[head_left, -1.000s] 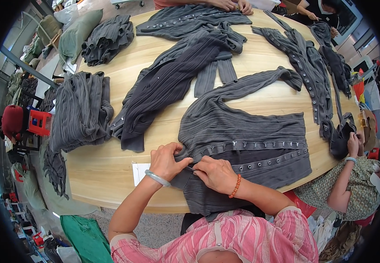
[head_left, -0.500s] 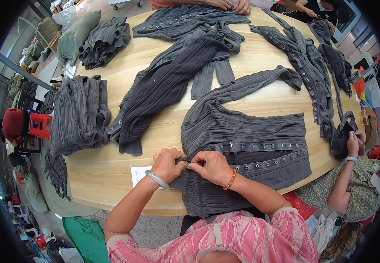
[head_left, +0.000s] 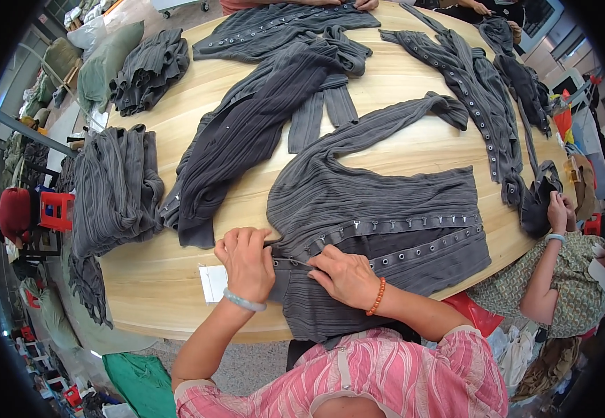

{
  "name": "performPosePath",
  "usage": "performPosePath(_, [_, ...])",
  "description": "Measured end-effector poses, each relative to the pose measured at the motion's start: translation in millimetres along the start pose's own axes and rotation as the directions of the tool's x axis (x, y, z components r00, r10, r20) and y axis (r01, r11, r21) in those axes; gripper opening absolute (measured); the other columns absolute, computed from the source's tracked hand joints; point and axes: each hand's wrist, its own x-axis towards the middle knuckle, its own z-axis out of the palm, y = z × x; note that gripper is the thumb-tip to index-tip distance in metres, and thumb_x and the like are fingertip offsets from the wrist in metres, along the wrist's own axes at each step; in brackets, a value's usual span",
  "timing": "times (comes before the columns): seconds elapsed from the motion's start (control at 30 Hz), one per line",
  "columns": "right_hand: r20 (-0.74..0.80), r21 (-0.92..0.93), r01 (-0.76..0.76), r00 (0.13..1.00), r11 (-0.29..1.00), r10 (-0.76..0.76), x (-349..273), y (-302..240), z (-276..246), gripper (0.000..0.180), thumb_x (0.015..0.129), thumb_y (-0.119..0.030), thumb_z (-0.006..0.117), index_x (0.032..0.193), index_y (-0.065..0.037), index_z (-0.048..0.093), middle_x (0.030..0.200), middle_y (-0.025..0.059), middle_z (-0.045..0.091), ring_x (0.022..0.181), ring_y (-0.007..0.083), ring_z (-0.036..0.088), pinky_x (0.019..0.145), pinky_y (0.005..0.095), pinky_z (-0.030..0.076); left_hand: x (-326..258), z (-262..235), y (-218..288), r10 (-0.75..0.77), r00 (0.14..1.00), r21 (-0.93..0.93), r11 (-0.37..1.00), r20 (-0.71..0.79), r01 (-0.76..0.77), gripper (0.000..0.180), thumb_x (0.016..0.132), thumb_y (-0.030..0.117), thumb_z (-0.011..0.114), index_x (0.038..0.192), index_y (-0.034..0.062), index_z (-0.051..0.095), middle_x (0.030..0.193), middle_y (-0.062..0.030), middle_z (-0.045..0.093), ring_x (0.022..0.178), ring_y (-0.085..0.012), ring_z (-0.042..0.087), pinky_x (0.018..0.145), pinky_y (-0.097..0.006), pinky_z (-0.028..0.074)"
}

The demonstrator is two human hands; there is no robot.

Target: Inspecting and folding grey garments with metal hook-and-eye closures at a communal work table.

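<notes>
A grey ribbed knit cardigan (head_left: 379,202) with metal snaps along both front bands lies spread on the wooden table (head_left: 156,279) in front of me. My left hand (head_left: 247,261) pinches the neck end of its snap band. My right hand (head_left: 344,275) presses on the same band just to the right, fingers closed on the fabric. The lower part of the garment hangs over the near table edge.
A dark grey cardigan (head_left: 261,118) lies to the far left of mine, a folded stack (head_left: 114,188) at the left edge, more garments at the back. A white paper slip (head_left: 213,282) lies by my left wrist. Another person (head_left: 560,272) works at the right.
Both hands stay at the neck end of the snap band; the left hand has shifted slightly and the two hands sit a little closer together on the fabric.
</notes>
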Motion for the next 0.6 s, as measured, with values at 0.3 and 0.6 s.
performPosePath(0.3, [0.064, -0.053, -0.046, 0.997, 0.998, 0.05, 5.4, 0.2, -2.4, 0.018, 0.086, -0.021, 0.07, 0.094, -0.006, 0.069, 0.089, 0.0107, 0.065, 0.077, 0.0327, 0.067, 0.066, 0.0423, 0.054, 13.2, 22.8, 23.4, 0.138, 0.96, -0.132, 0.985, 0.244, -0.108, 0.025, 0.077, 0.005, 0.068, 0.102, 0.0045, 0.067, 0.098, -0.0094, 0.065, 0.098, -0.0291, 0.054, 0.086, -0.039, 0.039])
performPosePath(0.6, [-0.009, 0.142, -0.102, 0.995, 0.985, 0.104, 19.1, 14.1, 1.1, 0.017, 0.083, -0.018, 0.072, 0.089, -0.003, 0.069, 0.085, 0.0134, 0.068, 0.077, 0.0329, 0.067, 0.069, 0.0411, 0.054, 16.1, 24.2, 22.4, 0.052, 0.944, -0.201, 0.979, 0.325, 0.015, 0.008, 0.077, 0.004, 0.068, 0.084, 0.0065, 0.069, 0.087, -0.008, 0.066, 0.092, -0.0282, 0.054, 0.084, -0.04, 0.037])
